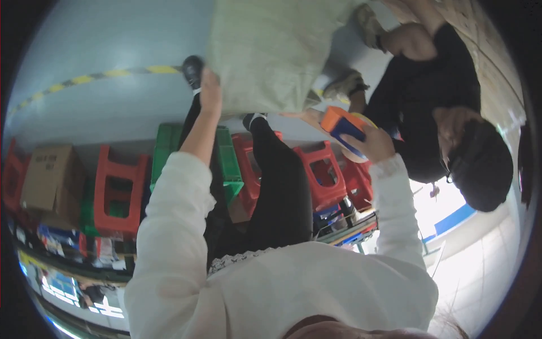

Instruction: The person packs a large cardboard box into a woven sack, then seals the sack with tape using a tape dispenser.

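Grey flooring (pixel 84 107) fills the far part of our upside-down view, crossed by a yellow-and-black striped tape line (pixel 107 73). Red stools (pixel 118 192) and green crates (pixel 169 147) stand in a row along it, with a brown cardboard box (pixel 51 175) at one end beside them.

We see both of our arms in white sleeves reaching outward. Our left hand (pixel 210 90) presses against the edge of a large pale woven sack (pixel 271 51); its fingers are hidden behind the cloth, so we cannot tell whether they are closed on it. Our right hand (pixel 374 144) is wrapped around an orange and blue object (pixel 342 127), gripping it from the side, just beside the lower corner of the sack.

Another person in dark clothes (pixel 429 85) is close on the right, wearing work gloves (pixel 350 85); those gloved hands are at the sack's edge, near the orange and blue object.
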`<state>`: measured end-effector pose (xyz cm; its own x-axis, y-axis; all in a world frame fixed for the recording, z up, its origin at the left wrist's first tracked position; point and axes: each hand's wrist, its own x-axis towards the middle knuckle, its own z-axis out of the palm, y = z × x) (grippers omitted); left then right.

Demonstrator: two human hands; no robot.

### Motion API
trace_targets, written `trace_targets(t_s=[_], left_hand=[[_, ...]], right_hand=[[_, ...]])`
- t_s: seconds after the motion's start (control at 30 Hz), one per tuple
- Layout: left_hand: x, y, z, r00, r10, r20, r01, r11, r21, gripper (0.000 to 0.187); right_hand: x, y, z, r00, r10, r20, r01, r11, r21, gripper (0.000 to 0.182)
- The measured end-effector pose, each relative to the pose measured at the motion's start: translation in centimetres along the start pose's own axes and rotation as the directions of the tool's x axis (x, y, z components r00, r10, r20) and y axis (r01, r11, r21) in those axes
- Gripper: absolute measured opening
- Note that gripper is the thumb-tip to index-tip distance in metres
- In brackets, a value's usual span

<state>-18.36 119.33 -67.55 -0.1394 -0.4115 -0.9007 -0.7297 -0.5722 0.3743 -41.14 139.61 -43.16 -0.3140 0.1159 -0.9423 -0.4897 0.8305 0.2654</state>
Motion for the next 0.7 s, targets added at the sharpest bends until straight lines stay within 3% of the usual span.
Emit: trace_targets(t_s=[0.03, 0.13, 0.17, 0.23, 0.3, 0.33, 0.43, 0.5, 0.63, 0.7], left_hand=[[-0.2, -0.3, 0.4, 0.996, 0.088, -0.004, -0.088, 0.996, 0.024, 0.058], [-1.1, -0.9, 1.0, 0.934, 0.353, 0.051, -0.356, 0.933, 0.058, 0.079], [-1.6, -0.8, 1.5, 0.894, 0.449, 0.004, -0.437, 0.868, 0.237, 0.078], [-2.5, -0.6, 3.0, 0.806, 0.59, -0.045, -0.496, 0.714, 0.494, 0.077], [-3.3, 0.0, 5.6, 0.576, 0.811, 0.103, -0.622, 0.353, 0.699, 0.068], [-4.2, -0.2, 7.1, 0.52, 0.837, 0.17, -0.633, 0.244, 0.735, 0.066], [-5.6, -0.5, 12.4, 0.385, 0.793, 0.472, -0.772, -0.003, 0.636, 0.055], [-4.5, -1.0, 14.9, 0.381, 0.759, 0.528, -0.649, -0.188, 0.738, 0.054], [-3.8, -2.0, 16.0, 0.347, 0.773, 0.532, -0.55, -0.292, 0.783, 0.054], [-3.8, -2.2, 16.6, 0.31, 0.787, 0.533, -0.547, -0.312, 0.777, 0.055]], right_hand=[[0.6, 0.2, -0.1, 1.0, 0.014, -0.018, -0.014, 1.0, -0.007, 0.062], [2.6, 0.6, 0.1, 0.999, -0.016, -0.045, 0.016, 1.0, -0.012, 0.064], [3.0, 0.7, 0.1, 0.998, -0.026, -0.05, 0.026, 1.0, 0.012, 0.058], [4.9, 1.3, -0.1, 0.997, -0.051, -0.054, 0.053, 0.998, 0.036, 0.049], [7.9, 2.9, 0.3, 0.975, -0.214, -0.061, 0.217, 0.975, 0.052, 0.059], [9.3, 3.9, 1.3, 0.967, -0.251, -0.048, 0.254, 0.965, 0.07, 0.063], [13.9, 6.1, 3.2, 0.909, -0.403, -0.109, 0.393, 0.914, -0.099, 0.073], [15.3, 6.1, 2.6, 0.852, -0.511, -0.113, 0.509, 0.86, -0.047, 0.07], [18.8, 7.3, 4.1, 0.793, -0.606, -0.067, 0.61, 0.79, 0.063, 0.057], [19.0, 8.7, 4.0, 0.845, -0.534, -0.019, 0.534, 0.843, 0.064, 0.054]])
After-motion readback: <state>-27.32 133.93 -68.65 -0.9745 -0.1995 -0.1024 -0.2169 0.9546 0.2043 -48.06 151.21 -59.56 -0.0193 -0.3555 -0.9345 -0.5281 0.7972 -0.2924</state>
